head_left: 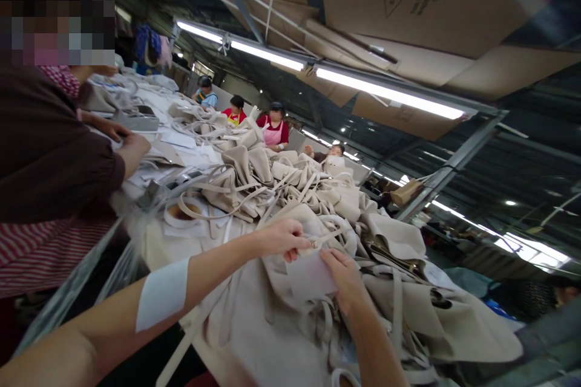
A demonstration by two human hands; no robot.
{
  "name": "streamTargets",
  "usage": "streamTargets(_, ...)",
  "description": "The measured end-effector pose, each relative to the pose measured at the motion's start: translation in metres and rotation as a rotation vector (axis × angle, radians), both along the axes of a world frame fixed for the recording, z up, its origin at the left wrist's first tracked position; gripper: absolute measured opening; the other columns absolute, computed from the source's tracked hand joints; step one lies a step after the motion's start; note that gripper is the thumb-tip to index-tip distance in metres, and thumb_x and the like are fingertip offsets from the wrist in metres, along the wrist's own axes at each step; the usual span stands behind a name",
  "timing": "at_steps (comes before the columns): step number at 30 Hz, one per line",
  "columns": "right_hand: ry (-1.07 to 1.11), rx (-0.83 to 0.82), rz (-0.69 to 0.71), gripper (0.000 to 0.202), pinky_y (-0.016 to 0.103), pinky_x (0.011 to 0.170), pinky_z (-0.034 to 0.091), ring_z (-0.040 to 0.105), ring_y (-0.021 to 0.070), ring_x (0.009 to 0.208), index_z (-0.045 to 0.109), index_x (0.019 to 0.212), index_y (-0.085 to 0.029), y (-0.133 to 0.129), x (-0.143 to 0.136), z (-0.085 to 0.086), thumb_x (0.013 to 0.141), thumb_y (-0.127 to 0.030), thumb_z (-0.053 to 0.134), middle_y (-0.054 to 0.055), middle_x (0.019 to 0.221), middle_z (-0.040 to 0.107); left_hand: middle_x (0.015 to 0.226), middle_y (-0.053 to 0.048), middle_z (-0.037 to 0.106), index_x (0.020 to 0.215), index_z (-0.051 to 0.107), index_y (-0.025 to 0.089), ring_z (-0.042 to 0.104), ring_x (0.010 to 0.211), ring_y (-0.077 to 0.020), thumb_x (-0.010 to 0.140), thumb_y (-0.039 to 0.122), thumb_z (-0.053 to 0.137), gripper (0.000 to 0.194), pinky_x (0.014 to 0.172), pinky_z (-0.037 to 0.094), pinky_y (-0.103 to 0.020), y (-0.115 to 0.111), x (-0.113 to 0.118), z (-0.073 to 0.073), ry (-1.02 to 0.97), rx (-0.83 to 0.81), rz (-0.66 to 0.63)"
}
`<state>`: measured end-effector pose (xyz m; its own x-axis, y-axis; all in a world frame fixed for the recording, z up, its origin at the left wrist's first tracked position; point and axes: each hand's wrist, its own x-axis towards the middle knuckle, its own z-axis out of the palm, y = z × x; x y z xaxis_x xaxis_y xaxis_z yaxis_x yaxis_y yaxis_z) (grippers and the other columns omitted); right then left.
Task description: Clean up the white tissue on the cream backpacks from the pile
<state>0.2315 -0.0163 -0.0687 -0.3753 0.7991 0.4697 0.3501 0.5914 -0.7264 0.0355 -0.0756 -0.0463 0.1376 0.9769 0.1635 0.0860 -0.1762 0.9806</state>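
Note:
My left hand (pixel 285 240) is closed in a pinch at the end of a thin beige strap (pixel 333 234). A small gold-coloured metal fitting (pixel 314 244) shows right by its fingertips. Between thumb and fingers my right hand (pixel 341 272) grips a whitish rectangular piece (pixel 311 277), paper or pale leather, I cannot tell which. Its upper left corner lies just under my left fingers. Beneath both hands spreads a beige bag (pixel 276 308), with loose straps around it. A white patch (pixel 163 295) is stuck on my left forearm.
Beige bags (pixel 290 175) with straps are heaped along the long table. A roll of tape (pixel 184 211) lies left of the heap. A co-worker in a dark sleeve (pixel 54 145) works close at my left, by white sheets (pixel 179 138). A metal post (pixel 454 163) rises at right.

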Motion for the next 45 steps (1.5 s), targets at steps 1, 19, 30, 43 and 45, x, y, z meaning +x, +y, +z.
streamTargets(1,0.04,-0.129,0.014,0.027,0.027,0.045,0.048,0.057,0.0169,0.047,0.064,0.075,-0.02,-0.001,-0.002,0.004,0.081,-0.045,0.056,-0.001,0.056,0.063,0.051,0.004,0.057,0.069,0.048,0.02,0.054,0.046,-0.0123,0.07,0.041,0.074,0.033,0.048,0.044,-0.024,0.001,0.001,-0.004,-0.098,-0.048,-0.019)
streamTargets(19,0.175,-0.701,0.181,0.025,0.028,0.052,0.049,0.063,0.0181,0.056,0.075,0.078,-0.022,-0.009,-0.007,0.04,0.073,-0.046,0.075,0.005,0.071,0.074,0.047,0.007,0.045,0.056,0.052,0.017,0.037,0.047,-0.0071,0.054,0.048,0.081,0.042,0.047,0.027,-0.024,-0.001,0.024,-0.039,-0.299,-0.105,0.25)
streamTargets(30,0.285,-0.746,0.198,0.022,0.032,0.059,0.052,0.065,0.0201,0.061,0.074,0.078,-0.024,-0.014,-0.005,0.046,0.062,-0.036,0.082,0.004,0.076,0.075,0.083,-0.005,0.068,0.091,0.05,0.019,0.064,0.073,-0.0194,0.066,0.067,0.072,0.058,0.067,0.048,-0.03,0.003,0.016,-0.052,-0.725,-0.371,0.104)
streamTargets(43,0.233,-0.71,0.215,0.043,0.032,0.061,0.052,0.066,0.0204,0.061,0.072,0.092,-0.019,-0.013,0.006,0.044,0.056,-0.039,0.088,0.004,0.074,0.074,0.081,-0.004,0.071,0.096,0.073,0.013,0.061,0.069,-0.0168,0.053,0.021,0.084,0.045,0.063,0.048,-0.026,-0.009,0.068,-0.054,-0.915,-0.044,0.144)
streamTargets(45,0.227,-0.689,0.214,0.044,0.031,0.06,0.051,0.066,0.02,0.061,0.073,0.093,-0.018,-0.011,0.007,0.042,0.058,-0.039,0.087,0.004,0.074,0.074,0.073,-0.002,0.067,0.081,0.074,0.014,0.058,0.069,-0.0158,0.057,0.019,0.079,0.025,0.064,0.046,-0.025,-0.01,0.072,-0.054,-0.787,0.086,0.281)
